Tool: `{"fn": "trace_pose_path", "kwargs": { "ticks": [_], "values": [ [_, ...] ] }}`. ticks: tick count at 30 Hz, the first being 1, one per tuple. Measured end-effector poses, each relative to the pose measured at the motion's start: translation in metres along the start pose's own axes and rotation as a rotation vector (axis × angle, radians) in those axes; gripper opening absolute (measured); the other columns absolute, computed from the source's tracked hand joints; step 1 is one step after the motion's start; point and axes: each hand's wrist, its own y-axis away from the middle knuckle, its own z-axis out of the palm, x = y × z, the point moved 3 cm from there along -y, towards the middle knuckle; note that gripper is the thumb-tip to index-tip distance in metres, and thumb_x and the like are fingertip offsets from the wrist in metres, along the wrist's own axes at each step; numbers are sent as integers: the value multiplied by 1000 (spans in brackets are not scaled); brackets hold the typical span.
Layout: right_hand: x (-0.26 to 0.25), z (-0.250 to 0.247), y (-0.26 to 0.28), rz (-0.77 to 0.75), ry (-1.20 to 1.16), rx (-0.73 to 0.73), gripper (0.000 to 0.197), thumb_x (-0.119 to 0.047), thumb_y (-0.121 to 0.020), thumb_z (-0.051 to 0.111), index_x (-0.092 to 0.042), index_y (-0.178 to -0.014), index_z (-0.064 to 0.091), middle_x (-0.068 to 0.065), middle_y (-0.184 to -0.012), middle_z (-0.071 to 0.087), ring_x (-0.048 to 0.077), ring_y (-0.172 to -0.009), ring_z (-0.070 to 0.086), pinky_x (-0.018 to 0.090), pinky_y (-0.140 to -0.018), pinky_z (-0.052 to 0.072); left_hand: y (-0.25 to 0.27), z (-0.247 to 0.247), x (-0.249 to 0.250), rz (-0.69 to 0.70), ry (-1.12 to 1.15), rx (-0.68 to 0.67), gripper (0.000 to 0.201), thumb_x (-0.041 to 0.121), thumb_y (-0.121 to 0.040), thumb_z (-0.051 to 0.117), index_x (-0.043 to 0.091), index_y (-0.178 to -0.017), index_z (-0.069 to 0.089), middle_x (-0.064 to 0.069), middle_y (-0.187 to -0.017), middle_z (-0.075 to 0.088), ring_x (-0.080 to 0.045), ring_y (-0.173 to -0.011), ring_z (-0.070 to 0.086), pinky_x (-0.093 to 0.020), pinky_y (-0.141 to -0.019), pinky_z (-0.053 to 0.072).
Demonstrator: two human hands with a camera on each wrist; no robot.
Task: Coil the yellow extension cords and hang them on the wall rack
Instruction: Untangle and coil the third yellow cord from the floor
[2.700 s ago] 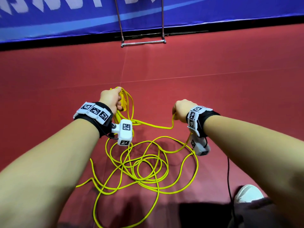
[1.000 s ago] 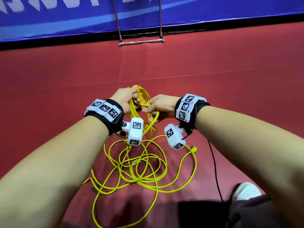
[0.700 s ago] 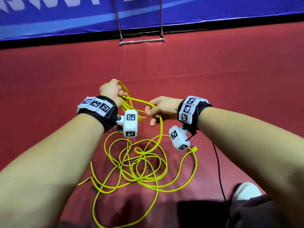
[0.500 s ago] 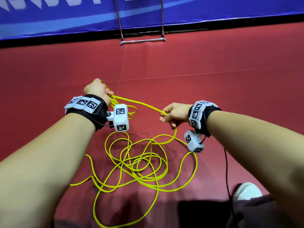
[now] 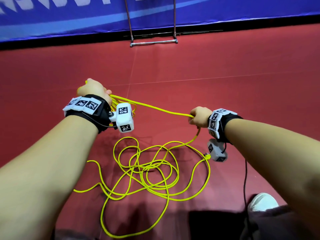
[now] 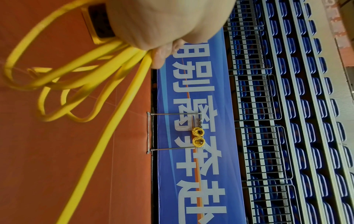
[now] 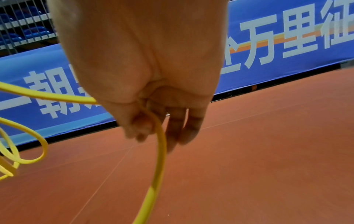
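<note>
A person looks down along two bare forearms, each wrist wearing a black band with white marker cubes, over a red floor (image 5: 225, 70). On the left, the left hand (image 5: 92, 89) is closed in a fist around several gathered loops of yellow cord (image 5: 150, 170); the left wrist view shows the loops bunched under the curled fingers (image 6: 159, 60) and hanging to the side. From that fist a single strand of the cord runs across, raised off the floor, to the right hand (image 5: 198, 116), which is held lower and well apart from the left. The right hand is closed on the strand: the right wrist view shows the cord entering beside the thumb, passing through the curled fingers (image 7: 138, 124) and dropping down out of the hand. Below and between the two hands, the rest of the cord lies on the floor in a loose tangle of overlapping loops, with one long strand trailing toward the bottom of the view. A yellow plug (image 5: 207, 155) at the cord's end lies on the floor near the right wrist camera. Straight ahead, at the far edge of the floor, a metal rack (image 5: 154, 42) stands against a blue banner (image 5: 69, 19) with white lettering. In the left wrist view two small yellow coils (image 6: 198, 136) hang on that rack side by side. At the lower right, a thin black cable (image 5: 245, 179) runs down the floor beside a white shoe (image 5: 261, 202).
</note>
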Motion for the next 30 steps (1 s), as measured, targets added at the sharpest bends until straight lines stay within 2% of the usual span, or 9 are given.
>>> {"fn": "trace_pose_path", "kwargs": {
  "ticks": [2,5,9,11,14,17,21,25,30],
  "values": [
    [9,-7,-1,86,-20,98,9,-21,-89,59,-17,-86,66,5,-76,68,26,-78,67,27,-63,45,0,0,3,-14,78,-27,25,11,-99,44,13,-74,51,6,-39,49,-12,-34,44,-15,-40,34],
    [26,-2,-7,188,-599,68,32,-39,-97,55,-8,-95,66,6,-74,71,18,-62,59,22,-53,40,-2,-3,2,25,-13,-117,26,18,-102,36,22,-78,47,2,-70,53,-9,-52,51,-17,-45,46],
    [15,2,-4,179,-1178,8,47,-47,-99,48,-2,-97,62,3,-46,50,22,-47,56,33,-62,53,2,2,-2,27,141,-256,32,-9,-84,28,18,-77,43,0,-50,39,-10,-35,27,-14,-38,19],
    [3,0,-4,224,-1188,8,49,-54,-98,46,-8,-88,59,1,-49,33,17,-38,37,29,-51,49,4,2,-6,-40,144,-236,29,-6,-88,35,18,-76,46,4,-46,37,-9,-32,24,-15,-40,17],
    [-11,-3,-4,244,-1017,6,35,-45,-100,40,-16,-83,52,1,-56,32,14,-38,27,19,-46,28,2,3,-12,-82,45,-277,22,9,-99,45,17,-79,47,4,-47,40,-10,-33,23,-16,-39,18],
    [-30,-10,-2,92,-540,22,8,-18,-96,50,-15,-93,57,2,-64,44,19,-50,41,22,-46,30,3,6,-15,-115,-48,-381,22,12,-99,48,16,-77,48,2,-53,41,-9,-34,25,-14,-37,19],
    [-55,-13,-3,58,-74,67,21,-19,-91,56,-8,-99,72,8,-90,70,28,-81,61,26,-64,43,11,14,-18,-104,-175,-503,23,15,-98,52,13,-75,48,2,-51,44,-8,-35,27,-14,-35,18],
    [-81,-11,2,4,-318,-51,23,-9,-94,48,-3,-108,66,10,-88,59,25,-74,55,26,-61,47,31,25,-23,-83,-330,-643,27,12,-94,58,16,-71,45,4,-41,34,-6,-32,24,-14,-32,17],
    [-92,-5,-4,167,-897,-183,18,9,-92,48,8,-80,61,9,-55,64,22,-58,54,31,-56,44,54,38,-33,-153,-483,-785,25,14,-98,52,18,-74,45,7,-39,30,-5,-32,25,-15,-32,21]
  ]
}}
